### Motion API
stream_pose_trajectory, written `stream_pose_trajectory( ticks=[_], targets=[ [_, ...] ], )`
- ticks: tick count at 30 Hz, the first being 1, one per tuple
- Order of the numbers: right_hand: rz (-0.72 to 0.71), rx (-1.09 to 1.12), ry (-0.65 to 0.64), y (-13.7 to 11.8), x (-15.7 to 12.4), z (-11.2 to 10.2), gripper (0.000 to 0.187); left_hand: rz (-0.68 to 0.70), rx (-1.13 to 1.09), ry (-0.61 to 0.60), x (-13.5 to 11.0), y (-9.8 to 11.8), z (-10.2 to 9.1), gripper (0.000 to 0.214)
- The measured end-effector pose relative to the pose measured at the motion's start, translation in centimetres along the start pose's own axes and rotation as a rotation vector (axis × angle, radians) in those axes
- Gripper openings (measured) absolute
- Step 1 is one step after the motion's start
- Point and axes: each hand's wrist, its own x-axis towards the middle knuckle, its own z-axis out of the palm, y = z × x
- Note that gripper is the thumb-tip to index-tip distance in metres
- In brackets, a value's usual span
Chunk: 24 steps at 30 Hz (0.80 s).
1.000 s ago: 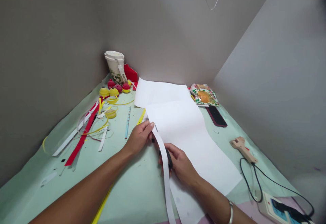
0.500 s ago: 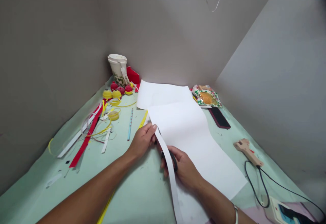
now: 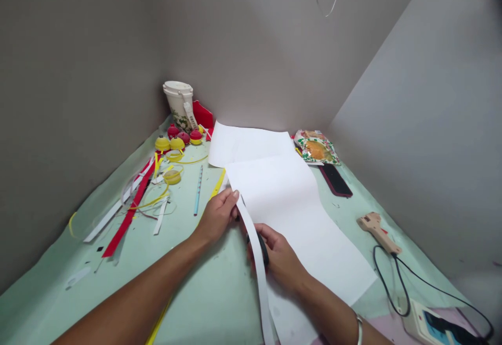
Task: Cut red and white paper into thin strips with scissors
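Note:
A large white paper sheet [image 3: 282, 193] lies across the middle, and a narrow white strip [image 3: 257, 261] runs along its left edge toward me. My left hand [image 3: 219, 211] is closed, pinching the paper where strip and sheet meet. My right hand [image 3: 280, 256] is closed on black-handled scissors [image 3: 263, 251] just below, with the strip passing in front of the handles. The scissor blades are mostly hidden behind the paper and my left hand. A yellow strip [image 3: 217, 184] shows beyond my left hand.
At left lie red strips [image 3: 127, 225], white strips, yellow loops, a tape roll [image 3: 171, 177] and several red and yellow balls. A blue pencil [image 3: 198, 191], a white bucket [image 3: 179, 104], a phone [image 3: 335, 180], a packet [image 3: 317, 149], a glue gun [image 3: 378, 232] and a power strip [image 3: 425, 324] also surround the paper.
The whole view has shifted slightly, so things sit a little further left. The strip's near end has swung a little left; both hands keep their holds.

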Motion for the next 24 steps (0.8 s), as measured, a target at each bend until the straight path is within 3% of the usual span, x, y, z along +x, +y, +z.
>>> stream_pose_trajectory(
  ticks=[24],
  targets=[
    [-0.095,-0.061,0.011,-0.16,0.12,0.13,0.031,0.015,-0.031,-0.002,-0.01,-0.6,-0.02,0.036]
  ],
)
